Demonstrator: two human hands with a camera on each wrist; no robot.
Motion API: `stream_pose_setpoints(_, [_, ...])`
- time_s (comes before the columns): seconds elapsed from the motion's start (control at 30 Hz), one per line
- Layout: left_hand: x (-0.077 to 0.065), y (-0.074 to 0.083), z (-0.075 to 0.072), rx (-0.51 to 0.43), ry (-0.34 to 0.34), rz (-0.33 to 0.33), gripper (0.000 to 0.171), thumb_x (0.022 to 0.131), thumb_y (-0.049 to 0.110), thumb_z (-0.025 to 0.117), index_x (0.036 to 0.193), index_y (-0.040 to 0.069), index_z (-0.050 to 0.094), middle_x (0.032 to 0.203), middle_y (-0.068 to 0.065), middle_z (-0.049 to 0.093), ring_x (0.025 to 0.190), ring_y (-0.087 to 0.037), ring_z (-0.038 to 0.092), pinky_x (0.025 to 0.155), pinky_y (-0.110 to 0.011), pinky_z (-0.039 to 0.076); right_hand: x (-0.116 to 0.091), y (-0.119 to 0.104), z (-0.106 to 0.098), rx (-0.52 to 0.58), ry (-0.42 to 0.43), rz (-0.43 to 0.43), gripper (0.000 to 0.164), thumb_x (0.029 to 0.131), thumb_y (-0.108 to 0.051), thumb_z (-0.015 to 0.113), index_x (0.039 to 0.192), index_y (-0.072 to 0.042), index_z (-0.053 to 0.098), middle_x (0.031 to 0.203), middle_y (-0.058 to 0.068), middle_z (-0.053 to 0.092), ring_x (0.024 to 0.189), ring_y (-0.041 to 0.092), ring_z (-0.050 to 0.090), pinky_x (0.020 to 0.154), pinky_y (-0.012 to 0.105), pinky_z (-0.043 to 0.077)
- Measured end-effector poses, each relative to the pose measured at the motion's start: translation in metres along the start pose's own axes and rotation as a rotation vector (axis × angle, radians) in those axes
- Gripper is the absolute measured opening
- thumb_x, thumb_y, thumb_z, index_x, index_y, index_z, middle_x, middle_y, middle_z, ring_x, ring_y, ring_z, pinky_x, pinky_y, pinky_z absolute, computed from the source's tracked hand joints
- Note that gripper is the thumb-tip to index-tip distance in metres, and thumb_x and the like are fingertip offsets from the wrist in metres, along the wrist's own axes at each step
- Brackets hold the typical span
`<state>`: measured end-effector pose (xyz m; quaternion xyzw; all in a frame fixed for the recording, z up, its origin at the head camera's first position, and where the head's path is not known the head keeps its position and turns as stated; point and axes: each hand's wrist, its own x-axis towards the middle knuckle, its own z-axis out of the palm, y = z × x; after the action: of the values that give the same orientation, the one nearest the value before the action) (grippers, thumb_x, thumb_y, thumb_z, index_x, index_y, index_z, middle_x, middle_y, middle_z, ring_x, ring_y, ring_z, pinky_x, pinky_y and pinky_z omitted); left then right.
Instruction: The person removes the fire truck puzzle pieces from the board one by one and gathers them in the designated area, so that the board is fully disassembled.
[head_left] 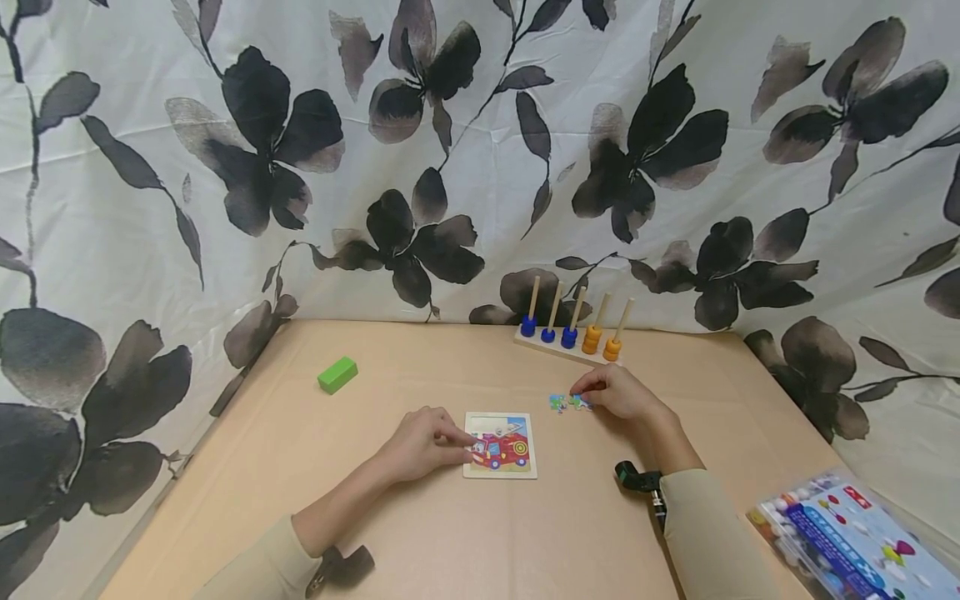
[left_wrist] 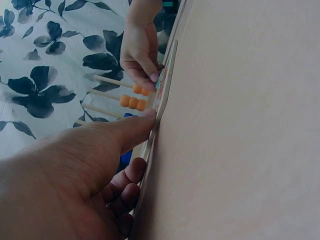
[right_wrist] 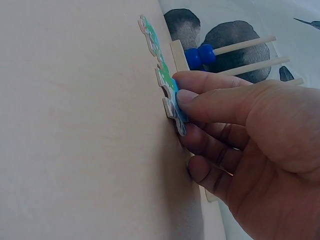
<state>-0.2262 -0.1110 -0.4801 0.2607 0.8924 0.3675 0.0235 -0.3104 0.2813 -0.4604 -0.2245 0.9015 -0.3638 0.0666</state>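
Note:
A small jigsaw puzzle in a pale frame (head_left: 500, 474), with a red vehicle picture, lies in the middle of the table. My left hand (head_left: 426, 446) holds its left edge; the left wrist view has the thumb (left_wrist: 137, 129) on the rim and the other fingers curled beside it. Farther back and to the right, my right hand (head_left: 618, 392) pinches a blue, green and grey jigsaw piece (right_wrist: 170, 90) between thumb and fingers, close over the table. Another jigsaw piece (head_left: 557, 403) lies just left of it.
Behind the right hand stands a wooden peg stacker (head_left: 558, 347) with blue and orange beads. A green block (head_left: 337, 375) lies at the back left. At the front right is a clear case with a printed cover (head_left: 862, 533). Floral cloth (head_left: 480, 167) hangs behind the table.

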Motion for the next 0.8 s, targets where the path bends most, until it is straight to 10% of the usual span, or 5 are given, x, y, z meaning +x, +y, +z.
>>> stream_pose_setpoints(0.8, [-0.0004,0.0005,-0.0014,0.002,-0.002,0.012,0.021,0.086,0.032,0.086,0.106,0.024,0.085,0.088,0.01,0.066,0.088,-0.015,0.055,0.075,-0.031,0.038,0.0008,-0.0007,0.005,-0.002,0.026,0.012,0.017,0.095,0.004,0.067,0.104,-0.003,0.08,0.108,0.014,0.076,0.095,0.017,0.063,0.081,0.023,0.051])
